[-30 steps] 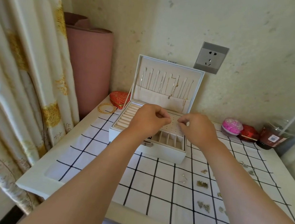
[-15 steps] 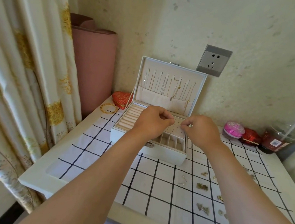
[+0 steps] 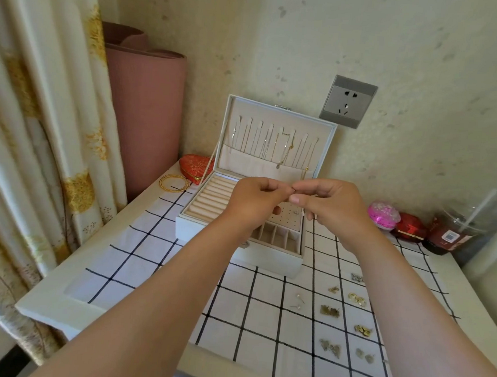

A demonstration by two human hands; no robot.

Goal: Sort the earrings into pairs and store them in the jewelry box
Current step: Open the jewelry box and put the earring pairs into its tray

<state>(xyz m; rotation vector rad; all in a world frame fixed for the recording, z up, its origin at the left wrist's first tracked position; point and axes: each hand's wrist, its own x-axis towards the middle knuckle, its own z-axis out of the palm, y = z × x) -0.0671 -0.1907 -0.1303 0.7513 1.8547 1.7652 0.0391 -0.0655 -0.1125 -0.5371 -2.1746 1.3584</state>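
Observation:
A white jewelry box point(image 3: 265, 258) stands open on the checked cloth, its lid upright with necklaces hanging inside. My left hand point(image 3: 255, 202) and my right hand point(image 3: 333, 208) meet above the box, fingertips pinching a tiny earring point(image 3: 292, 191) between them; the piece is too small to make out. One stud point(image 3: 296, 212) sits in the box's perforated earring panel. Several small earrings lie in pairs on the cloth at the right: pearl studs point(image 3: 299, 301), gold hoops point(image 3: 357, 299), bronze pieces point(image 3: 329, 311).
A red heart-shaped box point(image 3: 196, 166) and gold bangles point(image 3: 174, 183) lie left of the jewelry box. A pink ball point(image 3: 383, 214), a red case point(image 3: 410, 227) and a drink cup with a straw point(image 3: 458, 231) stand at the right. A curtain point(image 3: 35, 130) hangs left.
Both hands have risen from the earring panel and come together above the box, fingertips now touching. The stud in the panel, earlier covered by the hands, now shows.

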